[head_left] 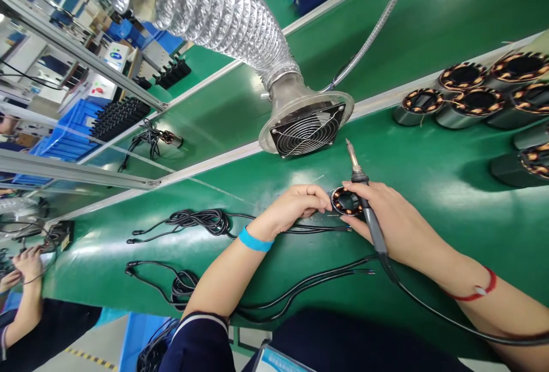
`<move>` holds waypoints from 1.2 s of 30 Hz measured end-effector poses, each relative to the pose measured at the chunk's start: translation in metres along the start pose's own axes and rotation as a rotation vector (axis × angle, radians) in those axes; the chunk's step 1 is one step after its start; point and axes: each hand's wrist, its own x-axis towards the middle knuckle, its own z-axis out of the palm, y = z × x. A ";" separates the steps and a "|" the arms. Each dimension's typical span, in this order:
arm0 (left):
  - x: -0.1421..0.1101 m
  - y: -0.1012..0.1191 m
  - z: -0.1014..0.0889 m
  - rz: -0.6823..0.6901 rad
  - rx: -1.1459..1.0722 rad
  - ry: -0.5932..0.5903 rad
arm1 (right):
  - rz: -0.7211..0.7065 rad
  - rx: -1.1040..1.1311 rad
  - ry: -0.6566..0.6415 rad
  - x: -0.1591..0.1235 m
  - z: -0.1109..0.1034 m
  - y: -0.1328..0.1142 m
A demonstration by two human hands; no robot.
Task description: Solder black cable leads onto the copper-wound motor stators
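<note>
A small motor stator (344,202) with copper windings stands on the green bench between my hands. My right hand (392,217) grips a soldering iron (372,223), its tip pointing away from me, while its fingertips also touch the stator's right side. At the stator's left edge, my left hand (300,207) has its fingers curled in a pinch; whatever is between them is hidden. Black cables (206,221) lie coiled to the left, their ends running under my left hand toward the stator. A second bundle of black cable (300,287) stretches closer to my body.
A fume extractor (306,129) on a silver flexible duct (223,14) hangs just beyond the stator. Several larger stators (469,103) stand at the right. At far left a co-worker's hand (30,262) is busy on the same bench. The iron's cord (446,315) trails right.
</note>
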 end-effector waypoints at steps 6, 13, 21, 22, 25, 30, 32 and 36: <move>0.005 -0.010 -0.001 0.110 0.027 0.075 | 0.026 0.040 0.012 0.002 -0.003 0.006; 0.009 -0.019 0.008 0.200 0.470 0.176 | 0.009 0.046 0.025 0.003 -0.007 0.009; 0.011 -0.007 0.009 0.265 0.069 0.265 | -0.006 0.071 -0.010 0.004 -0.009 0.007; 0.011 -0.005 0.009 0.261 0.056 0.241 | -0.006 0.075 -0.022 0.004 -0.009 0.007; 0.010 -0.001 0.008 0.216 0.047 0.123 | -0.025 0.096 -0.088 0.002 -0.013 0.005; -0.006 -0.001 0.003 0.202 0.417 0.056 | 0.013 0.126 -0.126 0.002 -0.019 0.010; -0.018 -0.004 0.002 0.179 0.769 0.044 | 0.032 0.131 -0.112 0.003 -0.023 0.013; -0.038 -0.009 0.005 0.135 1.135 -0.002 | 0.048 0.126 0.014 0.005 -0.034 0.007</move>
